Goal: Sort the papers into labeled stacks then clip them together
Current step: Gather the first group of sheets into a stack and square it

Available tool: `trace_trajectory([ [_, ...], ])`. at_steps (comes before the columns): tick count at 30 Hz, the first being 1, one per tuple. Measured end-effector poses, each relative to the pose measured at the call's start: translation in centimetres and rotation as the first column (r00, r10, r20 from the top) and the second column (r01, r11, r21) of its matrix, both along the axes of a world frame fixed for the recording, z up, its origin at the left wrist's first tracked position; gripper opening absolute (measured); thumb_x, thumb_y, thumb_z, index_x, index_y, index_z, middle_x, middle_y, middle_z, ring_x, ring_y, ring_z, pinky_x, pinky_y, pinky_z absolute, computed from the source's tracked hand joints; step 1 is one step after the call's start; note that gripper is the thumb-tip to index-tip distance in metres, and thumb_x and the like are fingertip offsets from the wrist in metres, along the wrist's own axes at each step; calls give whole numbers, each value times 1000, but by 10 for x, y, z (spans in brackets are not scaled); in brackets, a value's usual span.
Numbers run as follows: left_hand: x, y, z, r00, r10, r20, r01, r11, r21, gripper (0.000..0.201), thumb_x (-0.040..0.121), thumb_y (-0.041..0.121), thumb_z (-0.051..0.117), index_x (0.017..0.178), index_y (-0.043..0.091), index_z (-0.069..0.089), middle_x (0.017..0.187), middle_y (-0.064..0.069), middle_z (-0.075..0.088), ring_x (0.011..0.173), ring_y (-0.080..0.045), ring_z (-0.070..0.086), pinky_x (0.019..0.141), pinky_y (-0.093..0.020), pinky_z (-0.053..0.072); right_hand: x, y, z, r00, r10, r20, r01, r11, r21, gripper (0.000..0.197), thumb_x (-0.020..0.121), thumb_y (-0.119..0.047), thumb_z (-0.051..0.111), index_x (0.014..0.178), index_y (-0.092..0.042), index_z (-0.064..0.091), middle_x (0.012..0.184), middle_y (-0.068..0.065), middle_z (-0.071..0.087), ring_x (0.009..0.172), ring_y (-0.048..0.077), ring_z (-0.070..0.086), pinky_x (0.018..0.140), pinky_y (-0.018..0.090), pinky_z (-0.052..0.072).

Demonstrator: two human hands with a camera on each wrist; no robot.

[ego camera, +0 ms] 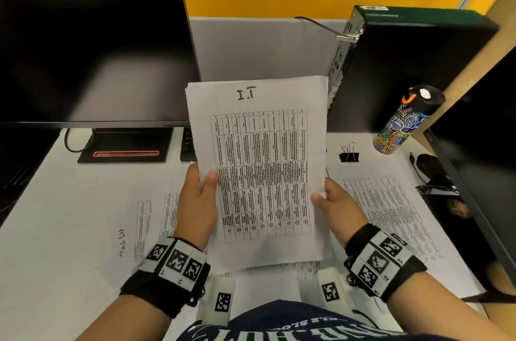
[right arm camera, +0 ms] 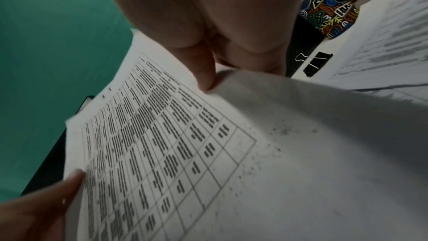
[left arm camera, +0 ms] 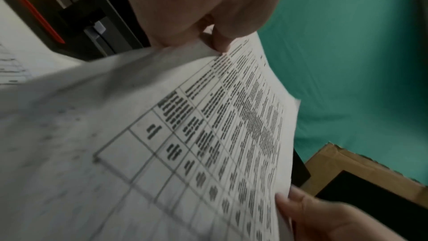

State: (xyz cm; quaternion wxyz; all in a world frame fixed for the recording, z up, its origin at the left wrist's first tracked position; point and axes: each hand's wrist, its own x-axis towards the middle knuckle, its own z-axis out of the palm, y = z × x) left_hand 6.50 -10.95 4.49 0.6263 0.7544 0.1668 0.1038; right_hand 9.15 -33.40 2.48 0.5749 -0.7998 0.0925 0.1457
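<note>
Both my hands hold one stack of papers (ego camera: 259,167) up off the desk (ego camera: 55,229). My left hand (ego camera: 196,201) grips its left edge, thumb pressed on the printed table and fingers curled behind the sheets; my right hand (ego camera: 336,206) pinches the right edge the same way, thumb on top. Seen from the left wrist, my left thumb and fingers (left arm camera: 220,41) nip the paper's edge, with the right thumb at the far side. Across the top sheet runs a dense grid of text, and "I.T" is handwritten near its upper edge. Under the stack, more printed papers lie flat on the desk: one sheet (ego camera: 145,229) to my left, another (ego camera: 396,215) to my right. Just beyond that right sheet sits a black binder clip (ego camera: 349,155), near a patterned bottle (ego camera: 402,120) standing upright. Behind the bottle stands a black computer case (ego camera: 405,61), and a dark monitor (ego camera: 92,53) fills the left side of the desk
</note>
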Motion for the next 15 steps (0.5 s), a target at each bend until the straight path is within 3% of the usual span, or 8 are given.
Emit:
trace_trajectory([
  [4,-5,-2,-1,991,-5,135,1,1000,30,28,101,24,35,128,29,42,113,24,54,104,9,53,84,-13,47,-6,8,8,993,-42,107,38,999,35,30,96,-11,45,99,-40,54,104,-15,66,101,-1,59,88,21,44],
  [7,-6,-5,-10,983,-10,181,3,999,39,28,101,18,34,128,26,36,112,25,52,102,17,52,82,-2,44,-10,16,7,990,-48,132,44,998,34,29,97,-14,44,114,-37,50,110,-16,63,104,4,58,93,26,44],
  [10,-6,-7,-25,994,-52,94,48,998,42,24,101,19,36,123,28,33,110,21,53,102,5,55,79,-13,47,-11,26,-1,998,-23,57,25,999,-26,41,98,-18,43,138,-23,37,126,-6,55,119,12,48,102,34,38],
  [12,-5,-7,-36,997,-77,24,75,996,53,23,101,20,36,124,25,33,107,19,53,100,2,54,78,-18,44,-11,29,-5,1000,-24,16,25,999,-45,46,98,-20,43,142,-22,33,133,-1,53,124,15,46,105,38,36],
  [15,-2,-7,-40,996,-84,-21,85,994,69,27,102,20,35,128,26,35,106,24,51,96,14,48,77,-14,39,-7,31,-8,999,-45,7,45,999,-26,44,98,-20,41,142,-24,35,126,-5,53,119,13,46,105,38,37],
])
